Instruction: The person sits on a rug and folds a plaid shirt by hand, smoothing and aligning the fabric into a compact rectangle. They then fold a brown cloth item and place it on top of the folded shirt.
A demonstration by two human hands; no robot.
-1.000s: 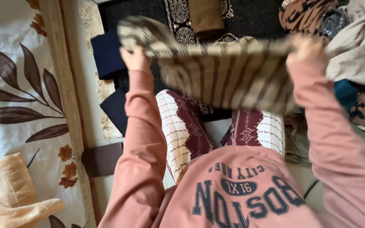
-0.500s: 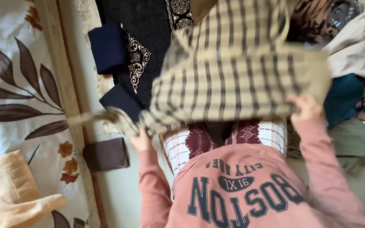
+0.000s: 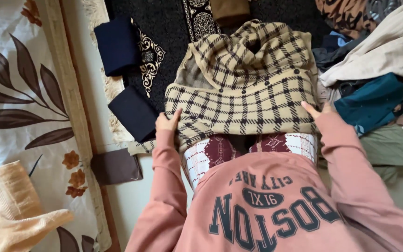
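A dark patterned rug (image 3: 164,28) is spread over a pale floor (image 3: 131,196), with a leaf-printed bedspread (image 3: 19,93) along the left side and a heap of loose clothes (image 3: 378,70) at the right.

A second ago the checked garment (image 3: 243,88) was held up in the air, stretched between raised hands; half a second ago it was being swung down. It is now laid flat across the lap and the near edge of the rug, with its collar end rumpled at the far side. From this it is judged that the spreading is done and the smoothing or folding of the garment is at its start.

The left hand (image 3: 166,122) is pressed on the garment's near left corner, the fingers curled over the edge of the cloth, so a loose grip on the fabric is kept. The right hand (image 3: 318,111) is laid at the right edge with fingers extended; whether cloth is pinched under it cannot be told.

Two folded dark blue pieces (image 3: 117,46) are set on the rug at the left, well apart from the hands, and a brown folded piece (image 3: 115,166) lies on the floor nearer.

The near hem of the garment is hidden behind the pink sweatshirt (image 3: 267,205). A brown thing (image 3: 229,9) at the far edge is cut off by the frame. The pieces in the heap are too tangled to be told apart.
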